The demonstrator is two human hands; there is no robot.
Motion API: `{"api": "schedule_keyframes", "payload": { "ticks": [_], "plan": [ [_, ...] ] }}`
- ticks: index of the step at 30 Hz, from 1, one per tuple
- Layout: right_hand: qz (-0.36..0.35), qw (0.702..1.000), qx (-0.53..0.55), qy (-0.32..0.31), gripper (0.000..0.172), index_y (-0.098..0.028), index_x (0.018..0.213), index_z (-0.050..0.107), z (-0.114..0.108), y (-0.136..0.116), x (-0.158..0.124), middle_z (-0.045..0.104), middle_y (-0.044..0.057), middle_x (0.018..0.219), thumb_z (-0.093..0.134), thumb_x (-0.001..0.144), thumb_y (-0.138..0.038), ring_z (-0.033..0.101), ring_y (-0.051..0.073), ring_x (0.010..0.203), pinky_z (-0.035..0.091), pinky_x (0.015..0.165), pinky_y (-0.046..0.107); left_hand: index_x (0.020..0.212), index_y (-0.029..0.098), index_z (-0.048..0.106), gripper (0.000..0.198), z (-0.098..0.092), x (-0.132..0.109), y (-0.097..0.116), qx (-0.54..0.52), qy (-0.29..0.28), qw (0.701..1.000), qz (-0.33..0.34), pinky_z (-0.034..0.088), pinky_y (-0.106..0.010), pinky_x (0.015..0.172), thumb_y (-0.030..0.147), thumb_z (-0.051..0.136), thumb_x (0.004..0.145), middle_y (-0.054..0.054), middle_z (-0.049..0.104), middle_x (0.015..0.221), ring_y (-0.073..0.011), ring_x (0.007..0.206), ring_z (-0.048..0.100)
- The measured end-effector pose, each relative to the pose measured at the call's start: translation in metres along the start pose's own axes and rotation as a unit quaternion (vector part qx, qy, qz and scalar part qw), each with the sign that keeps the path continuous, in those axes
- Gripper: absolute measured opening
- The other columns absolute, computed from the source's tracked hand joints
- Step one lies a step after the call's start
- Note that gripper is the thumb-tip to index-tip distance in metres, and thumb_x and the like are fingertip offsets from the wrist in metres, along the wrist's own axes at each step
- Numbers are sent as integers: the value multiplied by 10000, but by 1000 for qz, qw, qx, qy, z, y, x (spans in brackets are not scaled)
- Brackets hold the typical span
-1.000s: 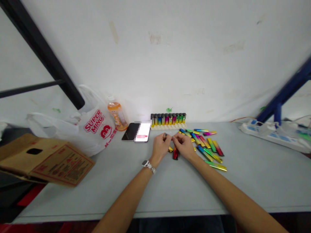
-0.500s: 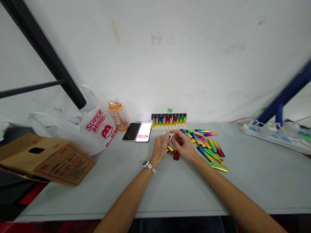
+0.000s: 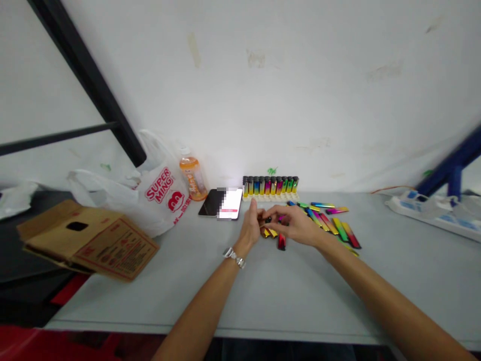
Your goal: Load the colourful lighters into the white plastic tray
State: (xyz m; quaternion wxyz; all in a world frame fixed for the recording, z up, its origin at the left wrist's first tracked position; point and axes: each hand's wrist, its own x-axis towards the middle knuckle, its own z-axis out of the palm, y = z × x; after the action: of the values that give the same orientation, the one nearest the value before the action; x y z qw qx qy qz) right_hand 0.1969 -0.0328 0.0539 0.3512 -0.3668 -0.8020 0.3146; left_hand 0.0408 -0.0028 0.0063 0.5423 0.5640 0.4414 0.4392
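My left hand (image 3: 251,226), with a silver watch (image 3: 233,256) on the wrist, is closed with the thumb upright and fingers curled inward; what it grips is hidden. Facing it, my right hand (image 3: 298,224) pinches a lighter (image 3: 280,219) whose dark head points at the left fingers. Only a bit of its purple body shows. Below the hands, gold-ended pieces (image 3: 269,233) and a red lighter (image 3: 281,241) lie on the grey table (image 3: 300,291). Behind, lighters with black tops (image 3: 270,185) stand in a row in a white rack (image 3: 251,198).
Several shiny, many-coloured lighter bodies (image 3: 340,229) lie spread to the right. Left of the rack are a phone-like device (image 3: 208,203), an orange drink bottle (image 3: 193,175), a white plastic bag (image 3: 150,210) and a cardboard box (image 3: 112,245). A power strip (image 3: 432,213) lies far right.
The view has swung a little left. My right hand has turned, its fingers now reaching left towards the left hand; a dark lighter head shows between them. My left thumb now points up.
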Motion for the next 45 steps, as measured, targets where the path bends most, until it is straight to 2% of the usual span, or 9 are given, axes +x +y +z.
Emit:
{"api": "schedule_keyframes", "payload": {
  "ticks": [4,7,13,18,25,30,36,40,45],
  "plan": [
    [-9,996,-33,82,263,-173,927,669,-13,-2,24,621,-8,652,654,860,-427,544,115,580,417,564,241,689,181,545,673,-16,3,-4,12,85,996,-20,269,-239,406,719,191,882,17,494,437,-101,353,381],
    [-16,991,-66,111,266,-164,981,665,-21,2,55,669,18,730,633,875,-406,570,123,616,423,592,248,641,185,525,513,-32,0,-11,59,106,992,-28,281,-236,437,586,330,896,33,459,411,-97,364,378],
    [-15,975,-207,81,188,-135,928,696,-8,21,118,663,20,675,629,879,-304,547,122,599,368,590,240,578,192,503,418,-48,-10,-12,175,80,981,15,306,-242,492,445,380,888,46,424,426,-106,425,416],
    [17,959,-282,35,201,-150,982,702,12,34,142,712,52,791,607,897,-305,588,128,656,367,609,226,578,194,507,378,-47,-12,-6,252,62,965,42,298,-251,524,371,391,890,34,455,454,-124,477,455],
    [46,943,-330,18,253,-157,1043,694,21,33,145,735,87,880,561,928,-339,626,161,714,398,653,242,579,187,541,393,-45,-14,-4,298,63,952,40,270,-256,535,360,408,906,17,474,468,-136,506,465],
    [63,926,-366,67,273,-188,1108,672,29,34,138,740,91,975,527,938,-344,659,199,828,425,698,255,569,185,525,394,-43,-15,0,303,60,950,38,240,-259,533,345,405,908,19,462,465,-129,499,446],
    [69,930,-351,81,299,-207,1170,657,37,38,127,734,80,1077,476,950,-297,673,200,914,452,762,261,556,187,508,390,-44,-15,0,300,67,951,42,245,-258,535,337,402,900,17,466,464,-128,500,442],
    [73,926,-363,71,364,-238,1262,630,37,33,119,739,68,1078,459,951,-317,678,227,950,464,786,283,540,192,483,356,-44,-14,0,287,70,954,47,244,-256,535,298,414,873,25,451,455,-124,492,429],
    [78,929,-356,70,466,-227,1388,511,28,20,100,756,43,945,483,930,-305,687,215,851,456,710,265,539,197,485,329,-44,-13,-1,270,81,958,54,248,-255,541,285,415,848,29,444,453,-126,495,429]
  ]
}}
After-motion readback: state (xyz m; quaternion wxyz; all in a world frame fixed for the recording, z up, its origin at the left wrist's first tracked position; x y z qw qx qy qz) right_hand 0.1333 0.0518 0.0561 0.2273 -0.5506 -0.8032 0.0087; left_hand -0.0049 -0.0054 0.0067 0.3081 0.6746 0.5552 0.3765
